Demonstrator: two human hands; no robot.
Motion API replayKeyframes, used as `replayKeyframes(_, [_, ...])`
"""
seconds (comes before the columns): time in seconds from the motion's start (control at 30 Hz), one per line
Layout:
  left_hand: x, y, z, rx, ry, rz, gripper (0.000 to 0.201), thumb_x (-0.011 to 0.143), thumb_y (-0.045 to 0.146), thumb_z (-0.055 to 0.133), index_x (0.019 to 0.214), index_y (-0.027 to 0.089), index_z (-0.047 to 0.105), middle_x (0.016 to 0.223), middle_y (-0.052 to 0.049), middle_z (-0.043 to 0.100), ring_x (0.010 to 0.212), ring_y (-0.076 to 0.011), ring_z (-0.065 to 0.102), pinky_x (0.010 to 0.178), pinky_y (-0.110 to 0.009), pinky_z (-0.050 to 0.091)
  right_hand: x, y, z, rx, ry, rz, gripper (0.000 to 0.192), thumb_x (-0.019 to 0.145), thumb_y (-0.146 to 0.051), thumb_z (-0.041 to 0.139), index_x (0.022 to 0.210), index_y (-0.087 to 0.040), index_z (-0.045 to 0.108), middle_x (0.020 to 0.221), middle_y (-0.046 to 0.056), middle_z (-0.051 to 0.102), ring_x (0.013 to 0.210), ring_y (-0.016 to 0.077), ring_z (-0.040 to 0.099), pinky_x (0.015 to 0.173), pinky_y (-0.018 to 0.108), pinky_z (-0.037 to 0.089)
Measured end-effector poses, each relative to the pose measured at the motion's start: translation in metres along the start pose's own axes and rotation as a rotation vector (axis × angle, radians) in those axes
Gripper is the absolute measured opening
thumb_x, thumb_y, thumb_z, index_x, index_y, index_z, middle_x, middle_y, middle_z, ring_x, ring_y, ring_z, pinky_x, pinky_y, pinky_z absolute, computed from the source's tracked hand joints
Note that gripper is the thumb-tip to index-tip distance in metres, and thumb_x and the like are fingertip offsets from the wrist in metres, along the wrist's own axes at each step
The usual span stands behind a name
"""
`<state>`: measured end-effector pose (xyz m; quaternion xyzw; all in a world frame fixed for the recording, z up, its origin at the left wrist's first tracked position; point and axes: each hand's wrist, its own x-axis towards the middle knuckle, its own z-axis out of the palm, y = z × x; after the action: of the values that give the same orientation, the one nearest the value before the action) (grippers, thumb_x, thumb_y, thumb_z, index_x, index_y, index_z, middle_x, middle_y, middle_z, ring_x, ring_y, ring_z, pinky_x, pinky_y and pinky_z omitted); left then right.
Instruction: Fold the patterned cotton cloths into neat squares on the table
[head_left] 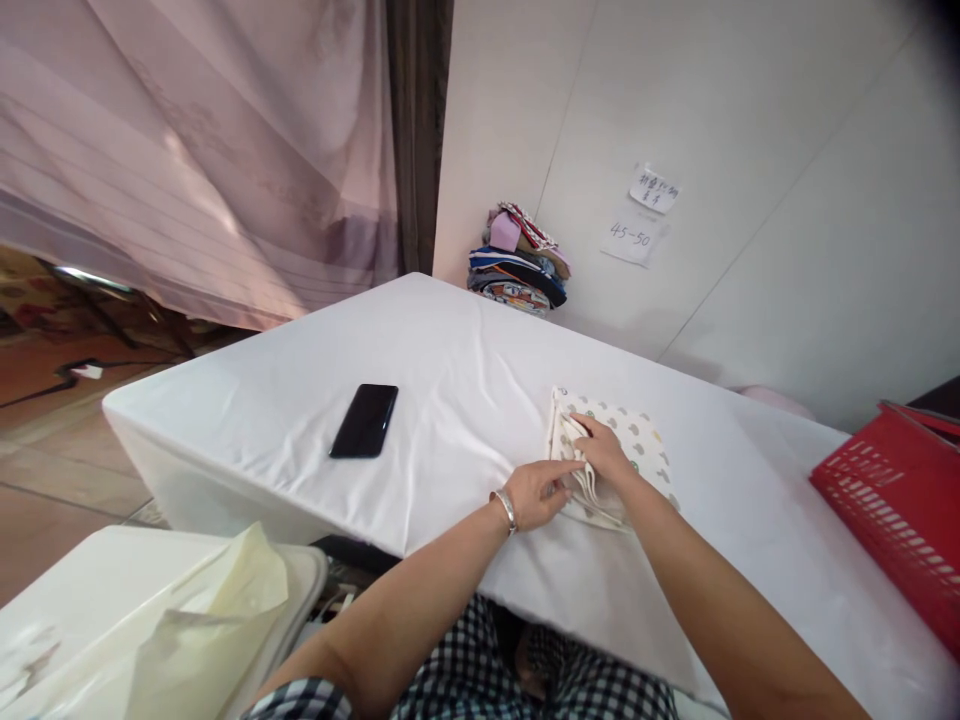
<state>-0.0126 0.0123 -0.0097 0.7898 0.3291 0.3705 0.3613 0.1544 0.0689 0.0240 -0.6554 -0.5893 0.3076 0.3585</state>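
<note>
While both hands press on the folded patterned cloth (611, 455) near the desk (450, 400) front edge, the left hand (536, 495) pinches its layered edge and the right hand (604, 452) lies flat; smoothing seems underway, and the next fold needs aligned edges.
</note>
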Motion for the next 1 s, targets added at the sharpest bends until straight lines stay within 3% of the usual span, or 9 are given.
replayKeyframes(0.13, [0.004,-0.002,0.001,0.037,0.106,-0.065,0.040,0.078,0.022,0.051,0.117,0.023,0.057,0.099,0.000,0.068,0.073,-0.0124,0.060,0.079,-0.026,0.048,-0.002,0.006,-0.008,0.446,0.013,0.192,0.060,0.052,-0.018,0.054,0.111,-0.017,0.062,0.096,0.003,0.069,0.077,0.0218,0.064,0.067,0.031,0.049])
replayKeyframes(0.27, [0.007,-0.011,0.004,0.082,0.189,-0.160,0.032,0.079,0.022,0.049,0.109,0.022,0.061,0.092,0.000,0.069,0.069,-0.0123,0.059,0.076,-0.026,0.048,-0.008,0.009,-0.006,0.632,0.015,0.185,0.055,0.048,-0.017,0.058,0.103,-0.017,0.065,0.081,0.001,0.070,0.059,0.0173,0.060,0.054,0.027,0.045])
replayKeyframes(0.5, [0.018,-0.016,-0.004,-0.024,0.306,-0.352,0.021,0.078,0.022,0.051,0.092,0.022,0.066,0.083,0.001,0.069,0.072,-0.0130,0.060,0.072,-0.024,0.049,-0.009,0.008,-0.007,0.704,0.094,0.161,0.045,0.048,-0.018,0.061,0.093,-0.018,0.067,0.080,0.001,0.070,0.058,0.0174,0.060,0.054,0.028,0.046])
replayKeyframes(0.7, [0.082,-0.018,-0.019,0.051,0.273,-0.557,0.027,0.077,0.014,0.051,0.100,0.019,0.065,0.101,-0.005,0.068,0.090,-0.0157,0.062,0.082,-0.025,0.046,-0.014,0.003,-0.002,0.670,0.056,0.138,0.043,0.049,-0.020,0.061,0.092,-0.019,0.068,0.082,0.002,0.070,0.063,0.0191,0.061,0.054,0.029,0.046])
replayKeyframes(0.83, [0.121,-0.029,-0.011,0.110,0.229,-0.618,0.027,0.073,0.017,0.056,0.098,0.015,0.065,0.104,-0.012,0.067,0.100,-0.0217,0.060,0.085,-0.028,0.043,-0.015,0.005,0.000,0.678,0.043,0.123,0.041,0.052,-0.022,0.063,0.093,-0.020,0.068,0.082,0.001,0.070,0.067,0.0194,0.062,0.060,0.029,0.047])
replayKeyframes(1.0, [0.145,-0.049,-0.001,0.141,0.222,-0.677,0.028,0.078,0.022,0.052,0.102,0.012,0.063,0.108,-0.018,0.064,0.104,-0.0239,0.059,0.084,-0.030,0.043,-0.016,0.012,0.004,0.615,0.012,0.103,0.033,0.062,-0.034,0.067,0.092,-0.021,0.069,0.087,0.002,0.070,0.083,0.0203,0.062,0.074,0.030,0.047])
